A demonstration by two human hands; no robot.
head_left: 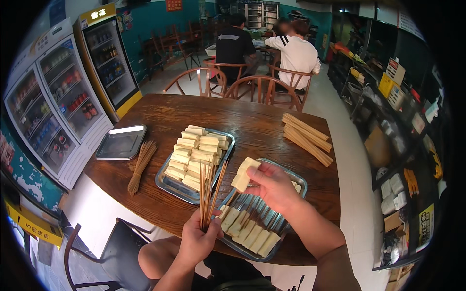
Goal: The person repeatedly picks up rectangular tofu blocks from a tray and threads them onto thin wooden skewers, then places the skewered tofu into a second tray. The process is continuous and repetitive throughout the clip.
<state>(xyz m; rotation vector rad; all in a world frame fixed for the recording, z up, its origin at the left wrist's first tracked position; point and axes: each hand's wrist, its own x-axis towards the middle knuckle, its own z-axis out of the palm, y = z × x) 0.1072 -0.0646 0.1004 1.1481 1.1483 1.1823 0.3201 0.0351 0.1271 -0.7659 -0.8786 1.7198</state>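
The left hand (pixel 198 243) grips thin tan wooden skewers (pixel 203 202) by the brown wooden surface (pixel 259 123)'s near edge; the right hand (pixel 275 188) pinches a cream rectangular slab (pixel 243 176).

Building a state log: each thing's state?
left hand: closed around sticks
right hand: pinching pale slab
left tray: lying flat
middle tray: piled with pale pieces
right tray: holding skewered pieces
left stick bundle: lying flat
right stick piles: lying flat
white fridge: shut, stocked
yellow fridge: stocked, sign lit
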